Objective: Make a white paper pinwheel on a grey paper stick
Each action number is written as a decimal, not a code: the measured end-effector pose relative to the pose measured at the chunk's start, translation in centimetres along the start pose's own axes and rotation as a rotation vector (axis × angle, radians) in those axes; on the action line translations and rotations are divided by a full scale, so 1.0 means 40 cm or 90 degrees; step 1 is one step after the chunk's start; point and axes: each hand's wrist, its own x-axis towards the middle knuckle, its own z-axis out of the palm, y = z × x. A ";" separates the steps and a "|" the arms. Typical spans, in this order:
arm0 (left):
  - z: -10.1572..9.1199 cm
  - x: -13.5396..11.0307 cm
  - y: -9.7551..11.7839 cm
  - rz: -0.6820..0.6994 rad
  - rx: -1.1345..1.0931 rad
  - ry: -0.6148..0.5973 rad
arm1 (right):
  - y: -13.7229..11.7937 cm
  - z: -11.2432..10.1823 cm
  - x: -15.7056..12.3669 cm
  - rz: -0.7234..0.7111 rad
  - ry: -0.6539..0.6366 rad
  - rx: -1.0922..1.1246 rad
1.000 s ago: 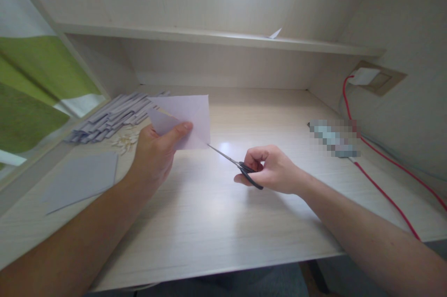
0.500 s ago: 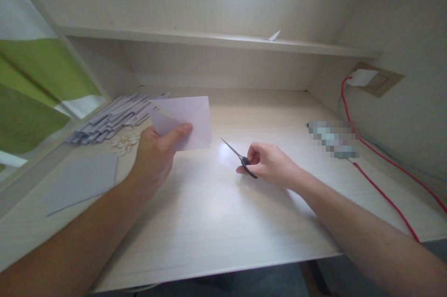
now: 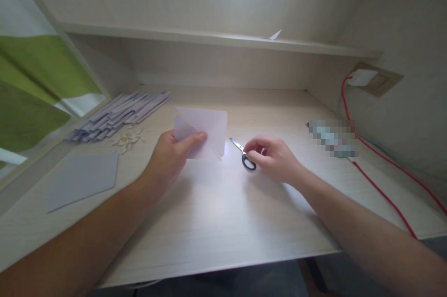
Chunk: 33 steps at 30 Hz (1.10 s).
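In my left hand (image 3: 174, 152) is a folded piece of white paper (image 3: 213, 124), pinched with the thumb across its front. A diagonal edge runs over the paper, with a flap on its lower left. My right hand (image 3: 270, 155) has its fingertips closed at the middle of a small pair of scissors (image 3: 249, 163) with dark handles. The blades point up and left towards the paper, apart from it. One handle loop shows free of fingers; the other is hidden by the hand. Whether the scissors rest on the desk I cannot tell.
Several folded paper strips (image 3: 118, 115) lie stacked at the back left. Nearer are small pale scraps (image 3: 128, 139) and a stack of white paper (image 3: 84, 178). At right, a blurred-out object (image 3: 331, 138) lies by a red cable (image 3: 384, 204). A shelf (image 3: 209, 38) spans the back.
My left hand has moved right and slightly down with the paper, bringing it closer to the scissors. The right hand's fingers have slipped out of the visible handle loop, and the scissors have turned.
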 end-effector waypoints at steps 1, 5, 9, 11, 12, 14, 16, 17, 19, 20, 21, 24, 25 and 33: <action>0.002 -0.004 -0.002 -0.006 0.016 -0.015 | -0.011 0.006 -0.006 0.005 -0.032 0.111; 0.011 -0.021 -0.007 -0.025 0.074 -0.076 | -0.050 0.033 -0.028 0.045 -0.174 0.397; 0.023 -0.034 -0.006 -0.061 0.090 -0.108 | -0.055 0.045 -0.036 0.057 -0.217 0.442; 0.027 -0.037 -0.005 -0.072 0.094 -0.113 | -0.050 0.045 -0.035 0.054 -0.219 0.437; 0.027 -0.037 -0.005 -0.074 0.096 -0.114 | -0.048 0.045 -0.034 0.051 -0.219 0.437; 0.026 -0.037 -0.006 -0.079 0.098 -0.117 | -0.046 0.043 -0.031 0.044 -0.223 0.445; 0.024 -0.036 -0.006 -0.083 0.099 -0.120 | -0.047 0.042 -0.030 0.042 -0.230 0.448; 0.024 -0.036 -0.006 -0.083 0.102 -0.123 | -0.048 0.042 -0.031 0.041 -0.231 0.444; 0.024 -0.037 -0.003 -0.081 0.113 -0.126 | -0.051 0.040 -0.032 0.042 -0.232 0.429; 0.025 -0.037 -0.001 -0.081 0.120 -0.125 | -0.052 0.040 -0.033 0.045 -0.229 0.418; 0.026 -0.038 0.001 -0.082 0.127 -0.122 | -0.053 0.039 -0.033 0.050 -0.226 0.407; 0.026 -0.037 0.003 -0.086 0.144 -0.119 | -0.054 0.035 -0.031 0.060 -0.197 0.402; 0.025 -0.035 0.001 -0.085 0.149 -0.123 | -0.054 0.033 -0.029 0.060 -0.180 0.413; 0.016 -0.029 -0.006 -0.135 0.207 -0.246 | -0.043 0.027 -0.020 0.048 -0.064 0.418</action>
